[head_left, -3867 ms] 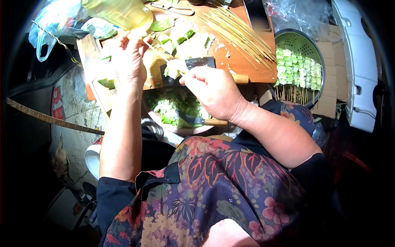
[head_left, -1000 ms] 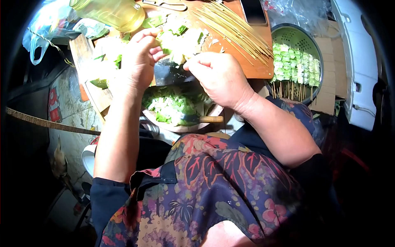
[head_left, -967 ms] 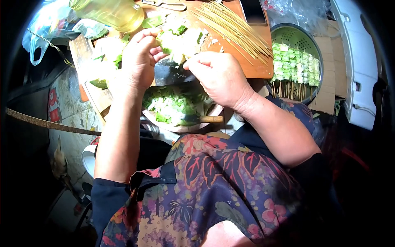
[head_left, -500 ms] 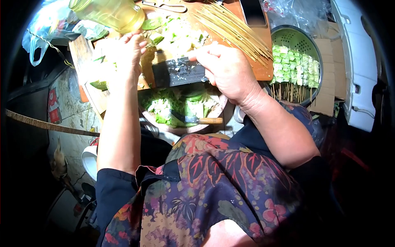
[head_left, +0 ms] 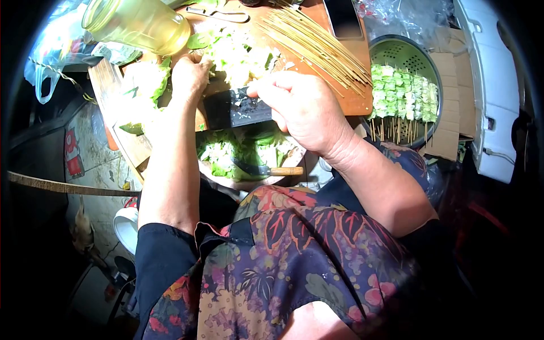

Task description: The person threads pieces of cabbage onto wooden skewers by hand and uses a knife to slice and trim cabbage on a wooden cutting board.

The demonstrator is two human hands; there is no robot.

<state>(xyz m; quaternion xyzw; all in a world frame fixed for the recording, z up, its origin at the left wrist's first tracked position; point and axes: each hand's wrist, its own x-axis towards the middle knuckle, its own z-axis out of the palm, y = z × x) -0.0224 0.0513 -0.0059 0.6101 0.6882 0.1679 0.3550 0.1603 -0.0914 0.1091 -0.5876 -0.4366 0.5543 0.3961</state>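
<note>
Head view, left hand (head_left: 191,75) shifted, now at green leaves (head_left: 238,54)

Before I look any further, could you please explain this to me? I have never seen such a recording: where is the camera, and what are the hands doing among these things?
There is no machine here: a person works with two bare hands. One camera, worn on the head, looks forward and down.

On the orange board lie loose greens, thin sticks and a dark blade. Nearer the body, a basin holds more greens and a wooden-handled knife. To the right, skewered greens rest in a colander.

The left hand is beside the loose greens, its fingertips partly hidden. The right hand has its fingers pinched above the blade. I cannot tell whether either holds anything.
</note>
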